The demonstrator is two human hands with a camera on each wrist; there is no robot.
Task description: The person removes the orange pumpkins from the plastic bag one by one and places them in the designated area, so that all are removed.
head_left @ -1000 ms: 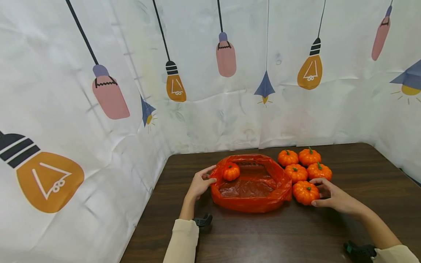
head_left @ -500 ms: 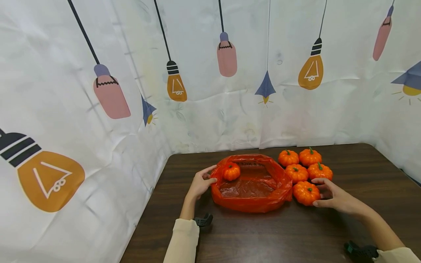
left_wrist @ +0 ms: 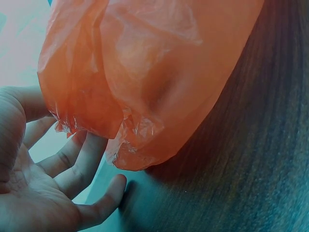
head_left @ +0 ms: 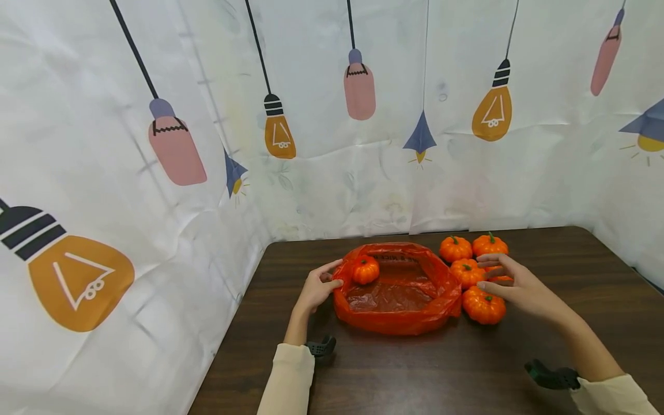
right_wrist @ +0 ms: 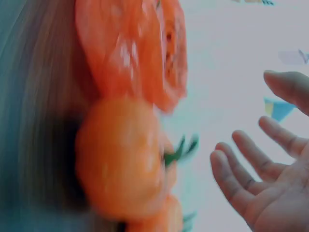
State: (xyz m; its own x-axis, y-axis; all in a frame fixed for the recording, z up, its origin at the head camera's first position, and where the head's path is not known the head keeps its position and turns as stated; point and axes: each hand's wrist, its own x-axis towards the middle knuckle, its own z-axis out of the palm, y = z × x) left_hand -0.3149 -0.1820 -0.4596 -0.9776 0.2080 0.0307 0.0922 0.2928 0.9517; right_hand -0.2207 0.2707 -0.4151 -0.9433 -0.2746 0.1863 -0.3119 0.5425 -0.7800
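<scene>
A red plastic bag (head_left: 396,320) lies on the table with its mouth spread upward. One small orange pumpkin (head_left: 365,270) with ribbed sides is inside it, at the left. My left hand (head_left: 313,290) pinches the bag's left rim; in the left wrist view the bag's edge (left_wrist: 87,128) hangs between thumb and fingers. To the right of the bag several more pumpkins are grouped. My right hand (head_left: 526,294) hovers over them, fingers spread, holding nothing. It overlaps a pumpkin that it partly hides. The nearest pumpkin (head_left: 483,306) sits below its thumb, green-stemmed in the right wrist view.
Behind the right hand's fingers stand two back pumpkins, the left one (head_left: 455,249) and the right one (head_left: 490,243). Another pumpkin (head_left: 466,272) sits close to the bag. The dark wooden table (head_left: 415,374) meets a white printed curtain (head_left: 332,190) at the back and sides.
My right hand has let go of the nearest pumpkin and risen up and away over the group. That pumpkin stays by the bag. The left hand keeps its place on the rim.
</scene>
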